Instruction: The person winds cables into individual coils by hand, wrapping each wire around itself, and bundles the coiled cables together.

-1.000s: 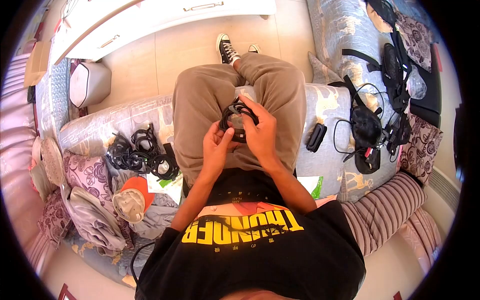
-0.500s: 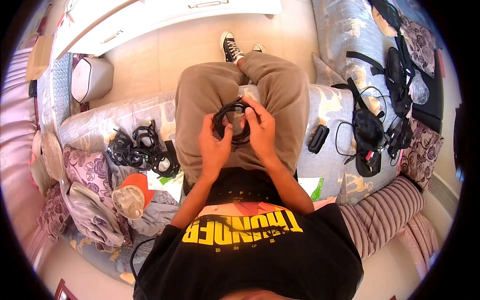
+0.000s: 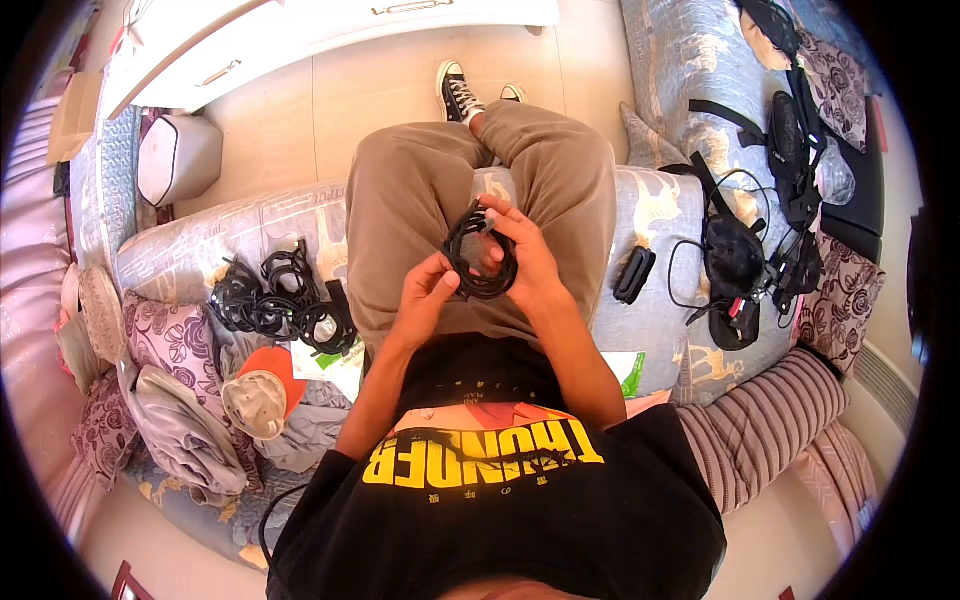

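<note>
A coiled black cable is held above my lap, its loops forming a ring. My left hand pinches the lower left of the ring between thumb and fingers. On the right side, my right hand grips the coil, with fingers reaching across its top and through the middle. A short grey-looking cable end shows near the right fingertips. To my left on the sofa lie several more coiled black cables in a pile.
A small black case-like object rests on the sofa to my right, near black straps and wired gear. An orange and beige cap lies at left by a patterned cushion. White drawers stand ahead.
The cable coil has shifted slightly right and turned in my hands. My left hand has moved from the coil's left side to its lower left edge; my right hand has turned around it.
</note>
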`<move>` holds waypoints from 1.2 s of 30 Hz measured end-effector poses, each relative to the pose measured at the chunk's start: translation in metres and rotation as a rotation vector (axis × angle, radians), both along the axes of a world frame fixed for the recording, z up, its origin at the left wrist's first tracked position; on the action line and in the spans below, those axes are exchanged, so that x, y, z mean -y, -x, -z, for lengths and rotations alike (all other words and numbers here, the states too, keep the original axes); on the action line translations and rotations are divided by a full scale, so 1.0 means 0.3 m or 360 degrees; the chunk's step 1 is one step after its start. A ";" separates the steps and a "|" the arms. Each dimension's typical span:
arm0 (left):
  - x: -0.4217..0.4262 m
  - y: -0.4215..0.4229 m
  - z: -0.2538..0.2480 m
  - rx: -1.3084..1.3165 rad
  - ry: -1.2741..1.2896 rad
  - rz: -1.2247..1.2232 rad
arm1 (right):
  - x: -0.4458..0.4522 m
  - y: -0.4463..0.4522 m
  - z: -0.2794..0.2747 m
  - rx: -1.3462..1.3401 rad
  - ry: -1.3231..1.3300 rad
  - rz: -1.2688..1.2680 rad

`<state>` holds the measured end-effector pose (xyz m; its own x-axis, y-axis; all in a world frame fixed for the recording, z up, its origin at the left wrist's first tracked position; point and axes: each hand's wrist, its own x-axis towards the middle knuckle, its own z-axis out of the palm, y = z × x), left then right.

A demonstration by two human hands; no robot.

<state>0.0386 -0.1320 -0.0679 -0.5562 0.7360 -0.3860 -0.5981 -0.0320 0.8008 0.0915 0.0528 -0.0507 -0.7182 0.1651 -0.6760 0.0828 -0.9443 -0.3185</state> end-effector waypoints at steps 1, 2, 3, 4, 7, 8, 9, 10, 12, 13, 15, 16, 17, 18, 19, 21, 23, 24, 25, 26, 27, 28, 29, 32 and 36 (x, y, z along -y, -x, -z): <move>0.010 -0.001 0.009 -0.0018 0.0039 0.0032 | -0.001 0.000 -0.002 0.0037 -0.0063 -0.0011; 0.021 -0.002 0.019 0.0014 0.0036 0.0044 | -0.003 -0.001 -0.006 0.0075 -0.0128 -0.0020; 0.021 0.003 0.009 0.0047 0.0032 0.0057 | -0.004 0.001 -0.015 0.0114 -0.0193 -0.0029; 0.018 0.006 0.001 0.0081 0.0027 0.0070 | -0.005 0.002 -0.019 0.0142 -0.0290 -0.0019; -0.001 0.020 -0.031 0.0085 0.0016 0.0140 | -0.012 0.010 -0.016 0.0170 -0.0523 0.0015; 0.010 0.028 -0.018 0.0058 0.0043 0.0204 | -0.016 0.009 -0.006 0.0145 -0.0560 0.0034; 0.024 0.044 -0.010 0.0030 0.0070 0.0268 | -0.018 0.019 -0.021 0.0119 -0.0597 0.0054; 0.034 0.052 -0.003 0.0003 0.0098 0.0330 | -0.020 0.025 -0.040 0.0110 -0.0604 -0.0025; 0.037 0.032 -0.032 0.0271 -0.0055 0.0208 | -0.025 0.041 -0.083 0.0082 -0.0616 -0.0191; 0.036 0.023 -0.050 0.0409 -0.0129 0.0147 | -0.015 0.042 -0.077 0.0034 -0.0547 -0.0217; 0.039 0.032 -0.029 0.0218 -0.0214 0.0246 | 0.015 0.048 -0.064 -0.0070 -0.0397 -0.0281; 0.040 0.044 -0.018 0.0113 -0.0256 0.0290 | 0.018 0.046 -0.077 -0.0068 -0.0384 -0.0294; 0.048 0.050 -0.012 0.0107 -0.0214 0.0245 | 0.021 0.047 -0.075 -0.0084 -0.0370 -0.0246; 0.052 0.056 -0.015 0.0103 -0.0172 0.0196 | 0.023 0.048 -0.069 -0.0098 -0.0354 -0.0202; 0.059 0.056 -0.018 0.0103 -0.0126 0.0141 | 0.026 0.046 -0.065 -0.0107 -0.0332 -0.0164; 0.062 0.057 -0.045 -0.0057 -0.0084 0.0102 | 0.036 0.041 -0.060 -0.0177 -0.0325 -0.0171; 0.066 0.059 -0.082 -0.0265 0.0027 0.0118 | 0.039 0.023 -0.053 -0.0242 -0.0433 -0.0290; 0.062 0.060 -0.090 -0.0385 0.0097 0.0173 | 0.051 0.020 -0.050 -0.0260 -0.0417 -0.0310; 0.081 0.064 -0.096 -0.0497 0.0168 0.0240 | 0.059 0.011 -0.045 -0.0271 -0.0403 -0.0323; 0.122 0.068 -0.099 -0.0602 0.0275 0.0208 | 0.056 -0.004 -0.020 -0.0301 -0.0260 -0.0380; 0.160 0.070 -0.096 -0.0704 0.0375 0.0185 | 0.069 -0.008 -0.020 -0.0286 -0.0131 -0.0359; 0.188 0.072 -0.097 -0.0803 0.0471 0.0168 | 0.070 -0.021 0.015 -0.0414 0.0045 -0.0332; 0.231 0.082 -0.102 -0.1213 0.0721 -0.0107 | 0.070 -0.032 0.052 -0.0538 0.0220 -0.0298; 0.393 0.118 -0.106 -0.1888 0.1597 -0.0975 | 0.081 -0.025 0.054 -0.0476 0.0194 -0.0393; 0.598 0.057 -0.059 -0.1770 0.2496 -0.0615 | 0.118 0.027 -0.017 -0.0440 -0.0344 -0.0803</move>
<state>0.0215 -0.3114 -0.0501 -0.9928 -0.0512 0.1080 -0.0286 0.9793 0.2005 0.0835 0.0174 -0.0455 -0.8874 -0.1282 -0.4429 0.3897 -0.7220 -0.5717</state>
